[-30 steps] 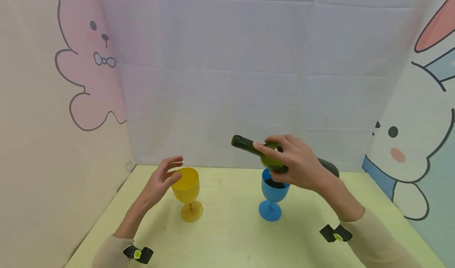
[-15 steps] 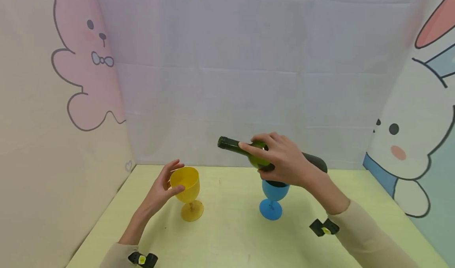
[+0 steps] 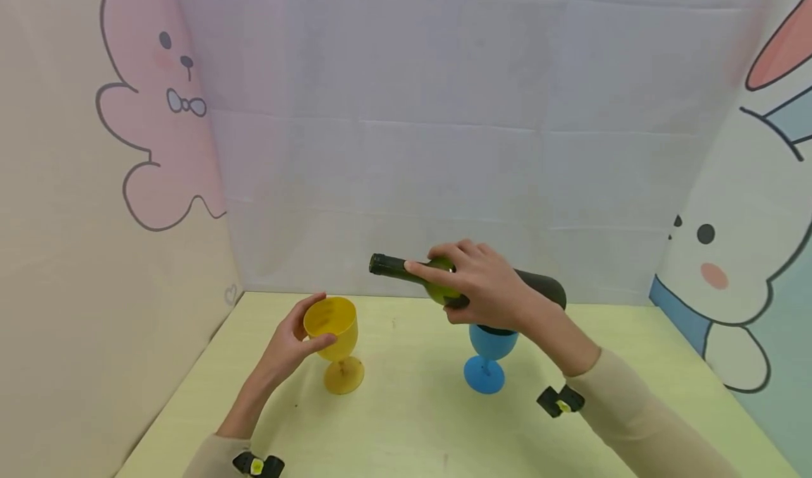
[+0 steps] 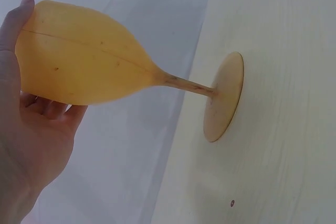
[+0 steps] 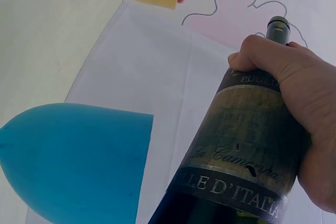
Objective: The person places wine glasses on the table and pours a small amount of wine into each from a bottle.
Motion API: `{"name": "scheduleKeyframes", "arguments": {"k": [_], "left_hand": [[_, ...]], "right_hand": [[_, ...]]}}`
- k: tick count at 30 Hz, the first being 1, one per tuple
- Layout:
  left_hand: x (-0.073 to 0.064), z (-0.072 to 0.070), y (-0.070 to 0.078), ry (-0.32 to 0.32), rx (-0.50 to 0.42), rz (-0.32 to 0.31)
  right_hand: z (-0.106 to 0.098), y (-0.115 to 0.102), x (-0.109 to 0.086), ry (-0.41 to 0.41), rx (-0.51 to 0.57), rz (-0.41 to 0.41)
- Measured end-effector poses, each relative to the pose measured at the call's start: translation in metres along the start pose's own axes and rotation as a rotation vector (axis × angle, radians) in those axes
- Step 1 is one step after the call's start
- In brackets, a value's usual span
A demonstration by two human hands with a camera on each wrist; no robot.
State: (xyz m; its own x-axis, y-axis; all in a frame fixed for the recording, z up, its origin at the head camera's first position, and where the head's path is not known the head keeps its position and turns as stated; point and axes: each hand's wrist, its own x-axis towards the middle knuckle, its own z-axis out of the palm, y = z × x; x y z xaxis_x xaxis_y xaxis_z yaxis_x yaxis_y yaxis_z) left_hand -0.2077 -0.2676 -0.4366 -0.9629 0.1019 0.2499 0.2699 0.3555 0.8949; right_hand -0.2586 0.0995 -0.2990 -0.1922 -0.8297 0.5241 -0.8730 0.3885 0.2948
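Note:
A yellow goblet (image 3: pixel 335 330) stands on the left of the table, its foot flat on the surface. My left hand (image 3: pixel 288 344) holds its bowl from the left, thumb at the near side near the rim and fingers round the far side. My right hand (image 3: pixel 485 287) grips a dark green wine bottle (image 3: pixel 388 266) at its shoulder. The bottle is tilted, almost level, with its mouth pointing left toward the yellow goblet. Below the bottle stands a blue goblet (image 3: pixel 491 344), its rim hidden by the hand and bottle. The bottle's label (image 5: pixel 236 129) shows in the right wrist view.
The pale yellow table (image 3: pixel 406 421) is enclosed by a white cloth backdrop (image 3: pixel 406 132) and side walls. A pink bear (image 3: pixel 161 111) is printed on the left wall, a white rabbit (image 3: pixel 729 266) on the right.
My right hand has carried the bottle leftward, its mouth nearing the yellow goblet and slightly lower. My left hand has moved in and closed round the yellow goblet's bowl.

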Motion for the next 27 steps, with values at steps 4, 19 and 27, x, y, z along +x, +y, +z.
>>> {"name": "scheduleKeyframes", "arguments": {"k": [4, 19, 27], "left_hand": [[-0.001, 0.0, 0.0, 0.006, -0.013, -0.023], [0.0, 0.0, -0.001, 0.015, -0.021, -0.025], [0.0, 0.001, -0.003, 0.021, -0.044, -0.021]], "right_hand": [[0.001, -0.003, 0.007, -0.016, -0.007, -0.004], [0.013, -0.012, 0.034, -0.17, -0.061, -0.028], [0.021, -0.014, 0.045, -0.264, -0.055, -0.03]]}}
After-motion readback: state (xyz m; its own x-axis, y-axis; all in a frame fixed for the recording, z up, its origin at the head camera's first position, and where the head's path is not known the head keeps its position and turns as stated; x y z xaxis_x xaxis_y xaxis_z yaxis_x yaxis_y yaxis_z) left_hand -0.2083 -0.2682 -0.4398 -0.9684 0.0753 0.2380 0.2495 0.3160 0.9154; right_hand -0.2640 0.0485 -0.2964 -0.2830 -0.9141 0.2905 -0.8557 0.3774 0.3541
